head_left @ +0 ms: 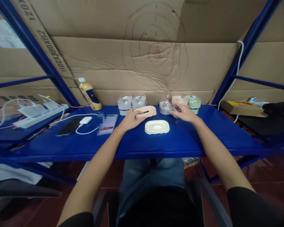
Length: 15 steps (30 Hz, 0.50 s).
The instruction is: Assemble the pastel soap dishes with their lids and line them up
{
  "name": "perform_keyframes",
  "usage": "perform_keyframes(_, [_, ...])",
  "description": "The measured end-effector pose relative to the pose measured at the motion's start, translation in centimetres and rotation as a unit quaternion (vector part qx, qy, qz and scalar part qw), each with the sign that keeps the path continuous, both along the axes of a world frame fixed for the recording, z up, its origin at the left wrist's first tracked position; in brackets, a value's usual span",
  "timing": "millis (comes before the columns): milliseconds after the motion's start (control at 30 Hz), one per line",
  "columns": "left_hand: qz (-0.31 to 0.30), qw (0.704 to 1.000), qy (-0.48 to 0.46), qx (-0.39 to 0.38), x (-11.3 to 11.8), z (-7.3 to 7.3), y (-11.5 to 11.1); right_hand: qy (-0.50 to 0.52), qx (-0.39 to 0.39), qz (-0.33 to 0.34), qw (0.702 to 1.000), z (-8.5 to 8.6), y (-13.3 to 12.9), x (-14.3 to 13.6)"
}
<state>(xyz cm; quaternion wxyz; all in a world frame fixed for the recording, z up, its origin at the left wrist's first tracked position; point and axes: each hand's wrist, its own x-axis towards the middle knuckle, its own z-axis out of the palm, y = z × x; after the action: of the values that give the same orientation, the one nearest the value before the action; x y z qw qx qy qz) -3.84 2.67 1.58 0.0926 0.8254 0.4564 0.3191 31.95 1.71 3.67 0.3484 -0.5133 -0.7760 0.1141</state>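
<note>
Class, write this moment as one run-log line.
left hand: holding slotted peach piece | right hand: touching clear plastic, near grey container | cream piece: on blue table

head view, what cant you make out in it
Head view:
Peach piece, left end: behind the left hand.
Peach tub, lower part: behind the right hand.
Clear plastic at the right fingers: see-through and blurred, outline unclear.
Bottle label: print too small.
Lit screen: left side pixelated, the rest too small to read.
White sheet: cut off by the left edge, writing blurred.
</note>
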Motion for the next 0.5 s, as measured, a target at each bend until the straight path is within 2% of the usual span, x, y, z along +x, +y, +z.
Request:
perform_keyframes(67, [0.008,1.000,0.016,-0.004,-0.2,0.1,0.0,-0.004,-0.001,-0.003,1.000,-0.1,0.1,0.1])
perform_keyframes(133, [-0.013,1.000,0.013,-0.004,0.1,0.0,-0.2,-0.002,0.003,-0.005,1.000,-0.2,0.1,0.1])
perform_keyframes(300, [-0.166,0.985,0.032,-0.015,1.7,-0.4,-1.4,0.008,0.018,-0.007,1.000,-0.4,0.1,0.1])
perform_keyframes(367, [-0.206,0.977,0.044,-0.024,2.4,-0.7,-1.9,0.010,0.022,-0.005,1.000,-0.4,0.2,0.1])
perform_keyframes(500, [-0.207,0.977,0.038,-0.028,3.0,-1.3,-2.2,0.008,0.019,0.003,1.000,-0.4,0.0,-0.2])
